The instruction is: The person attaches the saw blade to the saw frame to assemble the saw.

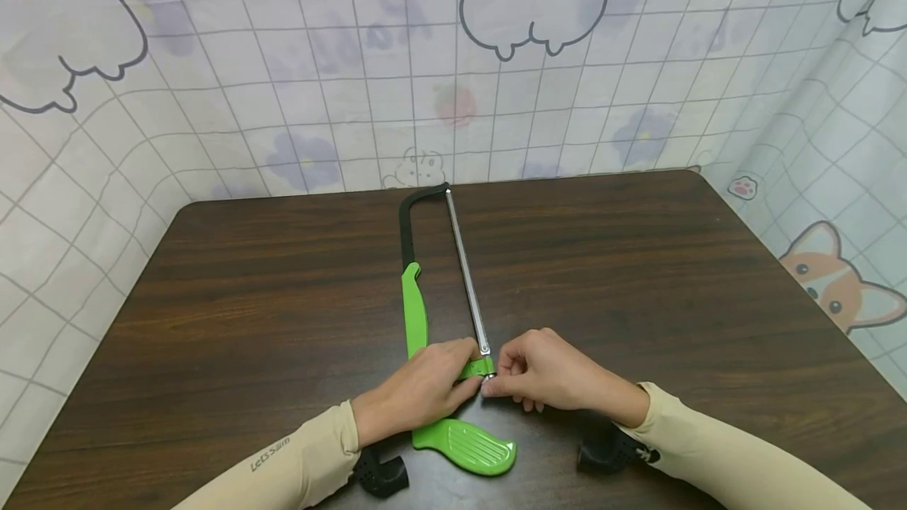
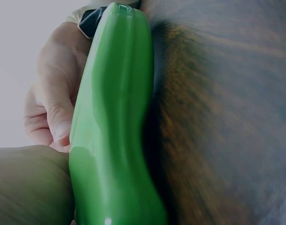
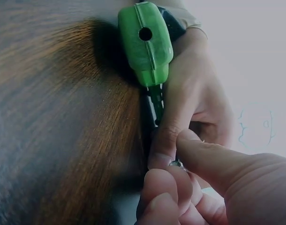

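A hacksaw (image 1: 414,309) with a green handle, black front frame and silver blade (image 1: 464,270) lies on the table, its front end pointing away from me. My left hand (image 1: 421,388) holds its frame at the near end of the blade, with thumb and fingers around the green blade mount (image 1: 477,368). Close beside it, my right hand (image 1: 556,372) pinches a small metal fitting (image 3: 176,163) at the mount's near end between thumb and index finger. Fingertips mostly cover that fitting. In the left wrist view the green handle (image 2: 119,93) fills the middle.
The dark wooden table (image 1: 638,258) extends to both sides of the saw. Behind it and at the sides hangs a white grid-patterned cloth (image 1: 354,101) with cartoon prints. Black wrist cameras sit under both wrists, the left camera (image 1: 383,474) near the saw's handle.
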Demonstrator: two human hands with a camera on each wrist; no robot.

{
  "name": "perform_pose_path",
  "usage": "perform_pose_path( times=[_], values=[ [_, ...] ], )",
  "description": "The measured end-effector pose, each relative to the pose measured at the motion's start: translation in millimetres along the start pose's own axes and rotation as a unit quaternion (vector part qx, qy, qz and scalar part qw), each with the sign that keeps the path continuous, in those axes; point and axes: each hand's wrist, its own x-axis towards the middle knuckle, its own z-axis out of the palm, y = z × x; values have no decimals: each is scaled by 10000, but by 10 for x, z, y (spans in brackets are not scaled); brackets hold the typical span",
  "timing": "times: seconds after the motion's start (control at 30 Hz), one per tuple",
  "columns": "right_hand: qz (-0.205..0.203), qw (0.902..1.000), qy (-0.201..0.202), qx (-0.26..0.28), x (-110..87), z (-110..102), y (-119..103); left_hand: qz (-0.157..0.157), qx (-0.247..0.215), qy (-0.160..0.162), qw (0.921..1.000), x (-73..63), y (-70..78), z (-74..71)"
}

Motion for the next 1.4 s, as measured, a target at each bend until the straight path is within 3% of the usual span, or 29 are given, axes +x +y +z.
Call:
perform_pose_path(
  times=[0.8,1.23,1.4],
  values=[
    [119,9995,77,-274,12,58,18,33,82,0,10000,-9,-1,-1],
    [-49,9988,94,-479,11,58,36,94,104,74,9999,-6,-6,10],
    [96,9988,45,-486,21,63,36,79,71,61,9999,-3,-4,7]
  ],
)
